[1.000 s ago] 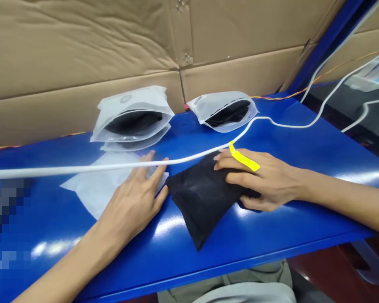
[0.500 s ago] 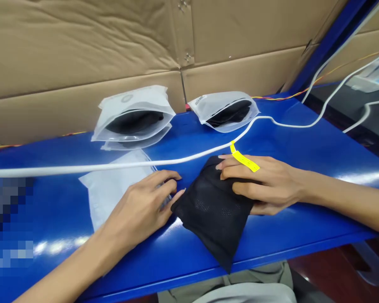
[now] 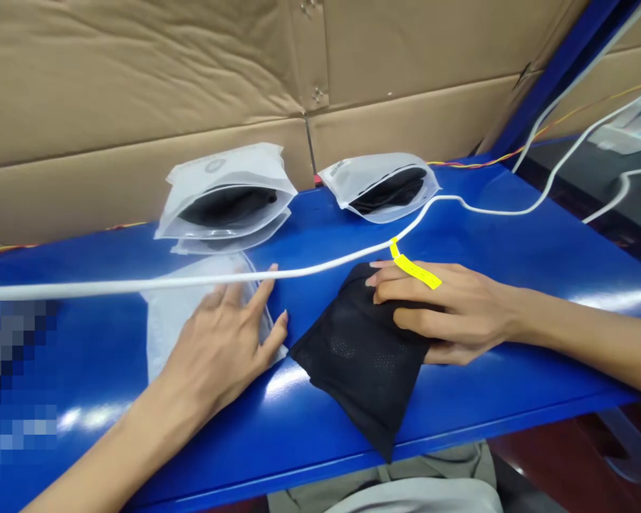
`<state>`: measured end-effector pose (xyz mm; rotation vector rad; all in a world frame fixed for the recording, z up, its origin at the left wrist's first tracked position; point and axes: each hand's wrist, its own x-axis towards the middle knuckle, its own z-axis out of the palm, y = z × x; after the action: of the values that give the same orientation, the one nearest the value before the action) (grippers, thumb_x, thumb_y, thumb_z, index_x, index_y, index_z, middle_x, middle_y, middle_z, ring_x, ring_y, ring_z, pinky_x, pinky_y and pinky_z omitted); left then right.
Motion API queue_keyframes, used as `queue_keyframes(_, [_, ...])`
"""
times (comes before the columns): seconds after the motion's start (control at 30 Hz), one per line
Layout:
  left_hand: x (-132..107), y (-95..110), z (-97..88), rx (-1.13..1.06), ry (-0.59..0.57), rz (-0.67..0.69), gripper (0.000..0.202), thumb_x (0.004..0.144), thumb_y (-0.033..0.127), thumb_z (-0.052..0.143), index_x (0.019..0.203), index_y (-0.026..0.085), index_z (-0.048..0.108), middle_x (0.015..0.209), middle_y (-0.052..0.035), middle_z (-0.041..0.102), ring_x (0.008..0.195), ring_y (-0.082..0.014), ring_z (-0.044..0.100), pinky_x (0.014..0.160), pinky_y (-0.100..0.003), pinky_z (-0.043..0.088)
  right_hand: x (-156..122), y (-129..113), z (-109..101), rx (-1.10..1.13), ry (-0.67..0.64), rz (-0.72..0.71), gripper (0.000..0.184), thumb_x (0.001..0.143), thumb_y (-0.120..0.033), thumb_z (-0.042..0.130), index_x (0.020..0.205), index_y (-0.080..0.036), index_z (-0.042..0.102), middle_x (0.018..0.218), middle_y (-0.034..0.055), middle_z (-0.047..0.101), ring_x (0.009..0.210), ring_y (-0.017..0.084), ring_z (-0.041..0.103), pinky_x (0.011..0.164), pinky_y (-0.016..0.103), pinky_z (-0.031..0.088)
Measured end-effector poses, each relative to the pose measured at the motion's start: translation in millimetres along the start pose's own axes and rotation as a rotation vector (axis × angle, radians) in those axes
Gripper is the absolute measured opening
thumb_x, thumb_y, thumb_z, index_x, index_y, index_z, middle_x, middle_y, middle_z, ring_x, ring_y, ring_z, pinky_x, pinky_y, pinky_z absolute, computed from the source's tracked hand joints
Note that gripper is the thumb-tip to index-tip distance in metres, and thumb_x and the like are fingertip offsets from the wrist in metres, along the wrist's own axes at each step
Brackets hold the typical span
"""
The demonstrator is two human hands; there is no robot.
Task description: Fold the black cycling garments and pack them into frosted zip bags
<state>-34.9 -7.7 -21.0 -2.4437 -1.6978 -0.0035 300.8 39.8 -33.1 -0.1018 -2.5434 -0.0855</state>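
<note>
The person's left hand [image 3: 219,353] is lying open with its fingers spread wide, pressing on a flat translucent plastic bag [image 3: 176,320] and gripping nothing. The right hand [image 3: 451,313] is draped over a black mesh pouch [image 3: 360,363], its fingers curving across the top and its thumb by the far edge; whether it is actually pinching the pouch, no one can tell from this view. The pouch is lying on the table just beside the bag, a corner pointing toward the person.

Beneath everything, a glossy blue table [image 3: 518,260] is catching bright streaks of light. A thick white cable [image 3: 139,285] is running across it, passing over the flat bag, and a yellow tag [image 3: 414,271] is lying across the right hand's fingers. Farther back, two translucent bags [image 3: 224,192] are sitting with black contents showing, and another is tucked under the left one. Thin orange-and-yellow wires [image 3: 475,165] are trailing along the back edge, where cardboard sheets [image 3: 139,64] are lining the wall. A blue post [image 3: 560,71] is rising at the right, above a dark red floor [image 3: 555,463].
</note>
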Motion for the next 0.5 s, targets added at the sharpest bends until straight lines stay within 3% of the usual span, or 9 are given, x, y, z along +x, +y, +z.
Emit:
queue_keyframes(0.1, [-1.3, 1.8, -4.8, -0.055, 0.041, 0.119, 0.061, 0.102, 0.033, 0.048, 0.161, 0.017, 0.05, 0.149, -0.0225, 0.064, 0.132, -0.0457, 0.067, 0.102, -0.058, 0.062, -1.9, 1.0, 0.9, 0.021, 0.009, -0.018, 0.018, 0.102, -0.028, 0.056, 0.113, -0.015, 0.06, 0.123, 0.0203, 0.068, 0.127, 0.031, 0.065, 0.101, 0.051, 0.06])
queue_keyframes(0.2, [0.7, 5.0, -14.6, -0.135, 0.031, 0.385, 0.067, 0.094, 0.018, 0.05, 0.161, 0.017, 0.048, 0.162, -0.0172, 0.055, 0.145, -0.0395, 0.058, 0.116, -0.054, 0.056, -3.4, 0.8, 0.2, 0.027, 0.003, -0.034, 0.018, 0.104, -0.031, 0.055, 0.108, -0.015, 0.063, 0.129, 0.0225, 0.067, 0.134, 0.032, 0.062, 0.106, 0.051, 0.059])
queue_keyframes(0.3, [6.2, 7.9, -20.2, -0.226, -0.017, 0.589, 0.07, 0.091, 0.005, 0.045, 0.159, 0.017, 0.049, 0.163, -0.0108, 0.055, 0.15, -0.0293, 0.054, 0.125, -0.047, 0.047, -4.0, -0.3, -1.9, 0.008, -0.021, -0.06, 0.021, 0.106, -0.03, 0.052, 0.105, -0.016, 0.067, 0.136, 0.0218, 0.068, 0.139, 0.031, 0.061, 0.113, 0.051, 0.056])
queue_keyframes(0.4, [11.8, 7.7, -17.2, -0.274, 0.002, 0.638, 0.061, 0.098, 0.004, 0.041, 0.156, 0.017, 0.052, 0.159, -0.0096, 0.06, 0.149, -0.0238, 0.056, 0.127, -0.042, 0.045, -2.9, -1.6, -2.7, -0.022, -0.002, -0.09, 0.015, 0.104, -0.025, 0.058, 0.11, -0.017, 0.07, 0.138, 0.0194, 0.071, 0.136, 0.03, 0.065, 0.113, 0.05, 0.057])
queue_keyframes(0.5, [14.3, 3.8, -12.4, -0.212, 0.091, 0.593, 0.05, 0.106, 0.01, 0.038, 0.149, 0.02, 0.06, 0.151, -0.0104, 0.067, 0.136, -0.0247, 0.068, 0.113, -0.039, 0.058, -0.2, -3.0, -1.8, -0.069, 0.039, -0.11, 0.024, 0.105, -0.023, 0.059, 0.125, -0.018, 0.071, 0.136, 0.0165, 0.074, 0.132, 0.029, 0.068, 0.113, 0.051, 0.058])
